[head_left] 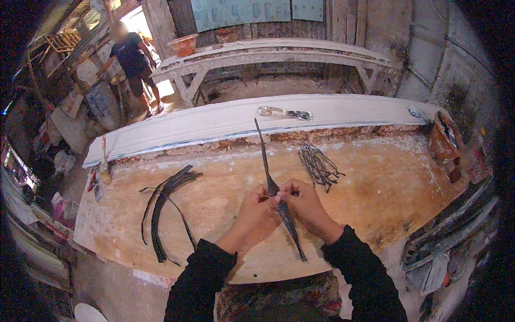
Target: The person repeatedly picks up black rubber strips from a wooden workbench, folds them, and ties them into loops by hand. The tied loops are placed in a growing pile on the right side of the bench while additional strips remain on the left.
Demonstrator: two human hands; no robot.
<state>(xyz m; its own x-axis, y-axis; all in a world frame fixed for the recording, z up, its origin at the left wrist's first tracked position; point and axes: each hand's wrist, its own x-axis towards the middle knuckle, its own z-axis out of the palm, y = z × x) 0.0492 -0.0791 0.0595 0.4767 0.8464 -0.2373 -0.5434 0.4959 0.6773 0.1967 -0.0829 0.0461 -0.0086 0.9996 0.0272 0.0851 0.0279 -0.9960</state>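
Observation:
Above the wooden board, a long, thin dark strip is held between my two hands. It widens below my fingers and tapers to a narrow end that points away from me. My left hand pinches it near its middle, closed at the fingertips. Right beside it, my right hand is also closed in a pinch at the same spot; the exact hold under the fingertips is hidden. A bundle of dark strips lies to the left. Beyond my right hand sits a heap of thin, looped dark strips.
Behind the board runs a long white slab with a plaster-smeared tool on it. A brush is at the left edge, a stained bucket at the right. Farther back are a bench and a person.

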